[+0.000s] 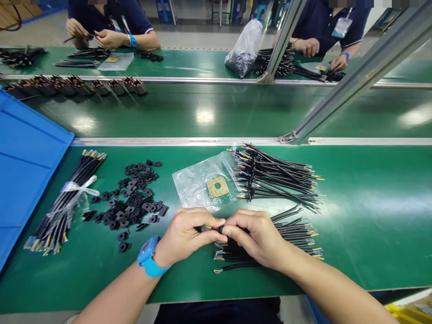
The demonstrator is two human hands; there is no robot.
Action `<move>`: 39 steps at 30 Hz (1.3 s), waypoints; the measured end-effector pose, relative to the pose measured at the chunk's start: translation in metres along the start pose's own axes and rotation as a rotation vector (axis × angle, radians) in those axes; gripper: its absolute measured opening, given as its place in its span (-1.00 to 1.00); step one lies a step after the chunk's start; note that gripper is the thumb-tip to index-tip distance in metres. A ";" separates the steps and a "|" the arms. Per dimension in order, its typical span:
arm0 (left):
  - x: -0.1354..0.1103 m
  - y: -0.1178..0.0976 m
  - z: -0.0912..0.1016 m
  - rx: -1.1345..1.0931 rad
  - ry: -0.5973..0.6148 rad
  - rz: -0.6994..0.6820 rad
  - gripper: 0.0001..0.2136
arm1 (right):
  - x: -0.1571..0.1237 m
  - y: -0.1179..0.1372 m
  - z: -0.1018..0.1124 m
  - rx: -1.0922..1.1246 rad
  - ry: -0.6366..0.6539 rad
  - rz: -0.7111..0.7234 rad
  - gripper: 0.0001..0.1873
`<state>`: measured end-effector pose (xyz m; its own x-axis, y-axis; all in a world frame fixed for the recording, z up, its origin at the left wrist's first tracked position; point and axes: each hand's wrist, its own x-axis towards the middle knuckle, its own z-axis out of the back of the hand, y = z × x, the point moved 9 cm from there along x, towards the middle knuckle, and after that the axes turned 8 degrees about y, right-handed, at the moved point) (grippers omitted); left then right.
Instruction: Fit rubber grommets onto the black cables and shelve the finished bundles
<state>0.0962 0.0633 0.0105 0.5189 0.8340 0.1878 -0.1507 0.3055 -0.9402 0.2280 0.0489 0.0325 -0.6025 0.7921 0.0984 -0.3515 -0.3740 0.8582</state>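
My left hand [189, 231] and my right hand [256, 236] meet fingertip to fingertip, both closed in a pinch. Between them is a small black plastic piece [220, 229] around a black cable, whose thin coloured wires [206, 227] stick out inside my left hand. My right fingers grip the cable, though they hide most of it. Below and behind my right hand lies a row of loose black cables [297, 234] with bared wire ends. Farther back is a pile of cables [280, 173] with black pieces near their left ends. Several loose black plastic pieces [130, 209] are scattered to the left.
A tan square sponge [218, 187] lies on a clear plastic bag [189, 182]. At the left are a tied cable bundle [64, 202] and a blue bin [30, 148]. A metal post [357, 76] slants up behind. Two people work across the green line.
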 end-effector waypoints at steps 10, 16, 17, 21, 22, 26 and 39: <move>-0.002 -0.008 0.006 0.063 -0.033 -0.101 -0.81 | 0.003 -0.005 0.004 0.073 0.059 -0.091 -0.72; -0.001 -0.019 0.010 0.091 0.015 -0.211 -0.79 | 0.003 0.008 0.002 -0.030 0.083 -0.035 -0.72; -0.003 -0.017 0.018 0.095 0.022 -0.179 -0.73 | 0.002 0.014 0.009 -0.118 0.033 0.016 -0.76; -0.026 0.004 0.090 0.331 -0.177 0.172 -0.65 | -0.012 0.024 0.052 -0.622 -0.243 0.159 -0.91; -0.035 0.010 0.107 0.441 -0.212 0.281 -0.70 | -0.013 0.018 0.060 -0.726 -0.271 0.157 -0.92; -0.052 0.036 0.120 0.773 -0.027 0.548 -0.70 | -0.013 -0.011 0.081 -1.004 -0.293 0.067 -0.81; -0.031 0.049 0.093 0.561 0.016 0.429 -0.69 | -0.017 -0.039 -0.008 -0.568 0.544 -0.153 -0.96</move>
<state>-0.0058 0.0950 -0.0153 0.3282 0.9283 -0.1748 -0.7538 0.1458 -0.6408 0.2460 0.0458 -0.0065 -0.7318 0.5627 -0.3844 -0.6811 -0.5848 0.4406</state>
